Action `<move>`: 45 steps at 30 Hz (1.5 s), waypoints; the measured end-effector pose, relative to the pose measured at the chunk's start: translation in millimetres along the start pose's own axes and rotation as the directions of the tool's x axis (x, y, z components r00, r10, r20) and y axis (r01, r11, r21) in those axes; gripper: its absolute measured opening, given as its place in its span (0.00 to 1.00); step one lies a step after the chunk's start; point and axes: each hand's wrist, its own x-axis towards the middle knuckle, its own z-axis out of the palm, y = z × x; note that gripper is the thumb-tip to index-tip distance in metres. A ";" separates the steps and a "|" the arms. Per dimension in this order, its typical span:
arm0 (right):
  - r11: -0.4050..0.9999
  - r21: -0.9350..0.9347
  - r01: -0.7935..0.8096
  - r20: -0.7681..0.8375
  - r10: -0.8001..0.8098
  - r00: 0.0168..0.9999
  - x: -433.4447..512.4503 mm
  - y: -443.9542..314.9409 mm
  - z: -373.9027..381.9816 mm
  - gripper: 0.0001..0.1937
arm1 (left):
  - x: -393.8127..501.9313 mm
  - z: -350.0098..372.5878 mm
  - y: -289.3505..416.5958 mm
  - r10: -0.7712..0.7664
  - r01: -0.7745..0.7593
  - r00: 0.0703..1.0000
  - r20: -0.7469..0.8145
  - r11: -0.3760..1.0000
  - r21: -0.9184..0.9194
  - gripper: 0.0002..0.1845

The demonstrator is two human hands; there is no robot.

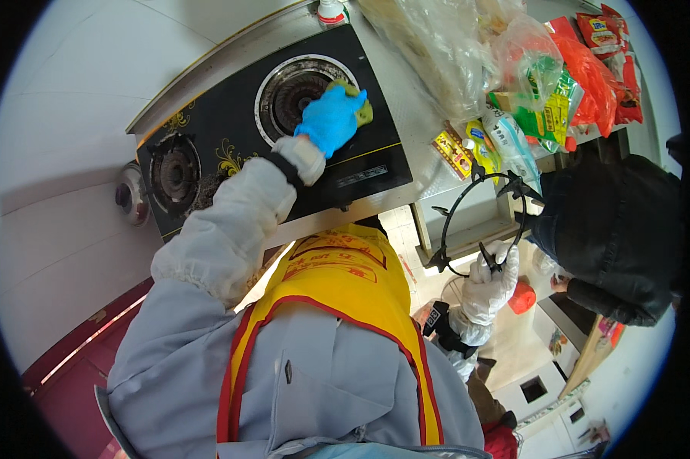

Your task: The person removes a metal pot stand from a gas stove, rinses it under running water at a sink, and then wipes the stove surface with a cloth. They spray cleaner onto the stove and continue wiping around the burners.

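Note:
My left hand [330, 123], in a blue glove, is closed on a green cloth or scouring pad [366, 112]. It presses this onto the right side of the round burner [284, 106] of a black glass-topped gas stove [373, 137]. The burner has no pan support on it. My right hand [488, 284], in a white glove, grips a black metal pan support ring [446, 232] with prongs, held up off the counter's front side, near an open drawer. A second burner [175, 172] at the stove's left looks dark and grimy, with a scouring ball [208, 192] beside it.
Plastic bags [442, 51], food packets [557, 109] and a small yellow-and-red box [452, 153] lie on the metal counter [402, 97]. A white bottle [331, 11] stands behind the stove. A person in black [614, 235] is close at the right. An open drawer [465, 229] juts out below the counter.

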 end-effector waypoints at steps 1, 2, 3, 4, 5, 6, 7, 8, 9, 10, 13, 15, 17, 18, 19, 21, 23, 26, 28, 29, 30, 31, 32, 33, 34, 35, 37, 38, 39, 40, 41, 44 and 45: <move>0.998 0.061 -0.030 -0.023 0.031 0.999 -0.7 0.8 1.4 0.14 | -17.9 -2.4 -0.2 0.050 -0.050 0.999 0.011 0.999 -0.003 0.16; 0.998 0.054 -0.041 -0.005 0.041 0.999 -0.6 2.1 3.3 0.15 | -37.0 -5.6 -1.0 0.034 -0.030 0.998 0.045 0.997 -0.077 0.16; 0.996 0.065 -0.056 0.029 0.054 0.998 -1.0 3.0 4.9 0.15 | -53.7 -12.0 -4.4 0.063 -0.059 0.998 0.014 0.983 -0.172 0.16; 0.993 0.092 -0.075 0.052 0.070 0.996 -1.2 3.9 6.9 0.15 | -65.8 -22.6 -12.2 -0.033 0.075 0.979 0.202 0.977 -0.199 0.16; 0.995 0.072 -0.071 0.030 0.069 0.997 -2.4 4.4 8.2 0.15 | -75.5 -37.0 -20.9 -0.014 0.071 0.967 0.255 0.974 -0.215 0.15; 0.995 0.068 -0.071 -0.003 0.071 0.997 -2.3 5.0 10.0 0.15 | -83.2 -53.0 -29.4 0.005 0.070 0.952 0.306 0.970 -0.231 0.16; 0.995 0.065 -0.070 -0.034 0.072 0.997 -3.3 5.6 10.9 0.16 | -88.5 -69.2 -36.6 -0.024 0.121 0.908 0.418 0.971 -0.205 0.18; 0.994 0.079 -0.077 -0.011 0.078 0.997 -2.4 5.7 11.8 0.15 | -88.4 -93.6 -50.4 0.010 0.003 0.877 0.481 1.000 -0.026 0.16; 0.995 0.068 -0.072 -0.020 0.073 0.997 -1.9 6.3 12.5 0.15 | -85.3 -114.1 -60.7 -0.058 -0.087 0.790 0.610 0.975 0.206 0.14; 0.996 0.053 -0.069 -0.032 0.070 0.997 -1.9 6.6 12.3 0.15 | -77.9 -124.1 -63.1 -0.278 0.133 0.732 0.623 0.954 0.269 0.14; 0.999 -0.012 -0.031 0.013 0.031 0.999 0.5 8.3 9.2 0.15 | -76.8 -116.6 -39.2 -0.049 0.069 0.960 0.275 0.996 -0.063 0.16; 0.998 0.026 -0.053 0.005 0.053 0.999 5.8 8.0 4.7 0.15 | -78.1 -68.5 6.2 0.118 -0.102 0.987 0.105 0.984 -0.143 0.18; 0.997 0.035 -0.063 -0.076 0.066 0.995 4.9 7.9 -1.6 0.15 | -82.5 -28.5 40.9 0.309 -0.252 0.925 0.220 0.935 -0.251 0.23; 0.995 0.062 -0.080 -0.080 0.085 0.993 3.7 7.5 -5.0 0.15 | -87.4 -14.5 53.1 0.333 -0.331 0.934 0.130 0.943 -0.037 0.27; 0.990 0.109 -0.088 -0.032 0.092 0.995 1.5 6.4 -8.5 0.16 | -87.1 -4.1 61.7 0.363 -0.371 0.929 0.078 0.910 0.184 0.30; 0.995 0.090 -0.053 -0.114 0.063 0.992 -1.1 6.1 -13.1 0.16 | -64.2 7.4 63.8 0.360 -0.362 0.932 0.049 0.907 0.216 0.37; 1.000 0.007 0.003 -0.149 -0.002 0.989 -3.7 7.2 -15.5 0.16 | -26.3 14.3 59.0 0.344 -0.344 0.938 0.050 0.897 0.279 0.38; 0.951 -0.293 0.098 -0.224 -0.168 0.960 -6.1 9.0 -15.3 0.17 | 47.3 22.5 37.5 0.262 -0.239 0.965 -0.015 0.900 0.365 0.37; 0.988 -0.131 0.077 -0.190 -0.102 0.976 -6.8 6.3 -14.8 0.13 | 94.7 20.7 9.7 0.145 -0.110 0.987 -0.062 0.915 0.387 0.31; 0.996 -0.069 0.061 -0.224 -0.075 0.972 -7.0 5.3 -14.4 0.12 | 115.7 16.4 -7.1 0.027 -0.022 1.000 -0.008 0.926 0.378 0.32; 0.983 -0.159 0.091 -0.198 -0.123 0.972 -7.2 5.7 -14.0 0.12 | 125.5 10.8 -26.2 0.055 -0.020 0.995 -0.079 0.922 0.387 0.33; 0.977 -0.186 0.108 -0.224 -0.149 0.963 -7.6 5.6 -13.6 0.11 | 129.7 5.0 -44.7 0.094 -0.031 0.982 -0.162 0.933 0.357 0.32; 0.969 -0.216 0.118 -0.255 -0.172 0.951 -7.6 6.5 -13.1 0.11 | 131.7 -0.5 -62.4 0.049 -0.004 0.989 -0.139 0.952 0.307 0.31; 0.937 -0.325 0.130 -0.250 -0.217 0.944 -8.0 7.1 -12.9 0.10 | 125.8 -5.0 -79.0 -0.029 0.065 0.991 -0.134 0.958 0.278 0.30; 0.938 -0.316 0.141 -0.278 -0.233 0.932 -6.0 8.8 -12.4 0.09 | 120.1 -12.7 -96.2 -0.121 0.155 0.983 -0.136 0.949 0.275 0.31; 0.966 -0.216 0.141 -0.271 -0.198 0.942 -5.5 9.6 -12.4 0.08 | 115.1 -26.4 -117.1 -0.207 0.215 0.976 -0.066 0.962 0.168 0.32; 0.981 -0.161 0.106 -0.211 -0.140 0.968 -0.9 10.1 -11.6 0.09 | 81.1 -46.4 -150.2 -0.353 0.356 0.933 -0.065 0.888 0.290 0.35; 0.997 -0.040 0.059 -0.141 -0.064 0.988 1.5 8.9 -10.8 0.10 | 62.0 -57.9 -164.8 -0.396 0.406 0.914 -0.093 0.872 0.274 0.35; 0.992 -0.097 0.082 -0.108 -0.093 0.990 4.8 9.5 -8.9 0.11 | 43.7 -71.3 -178.0 -0.464 0.454 0.885 -0.027 0.850 0.268 0.35; 0.978 -0.171 0.119 -0.148 -0.145 0.978 7.6 12.1 -5.7 0.13 | 23.1 -77.4 -184.0 -0.491 0.489 0.868 -0.073 0.818 0.303 0.36; 0.986 -0.159 0.058 -0.139 -0.081 0.987 9.1 10.3 -2.7 0.14 | -0.8 -81.8 -185.8 -0.552 0.543 0.830 -0.081 0.764 0.349 0.37; 0.998 -0.001 -0.069 -0.030 0.068 0.997 13.9 12.3 12.6 0.15 | -55.3 -85.3 -171.3 -0.582 0.525 0.813 0.015 0.744 0.413 0.43; 0.997 0.001 -0.075 -0.027 0.075 0.997 16.3 14.1 19.0 0.14 | -70.0 -80.4 -159.3 -0.600 0.519 0.799 0.045 0.725 0.453 0.45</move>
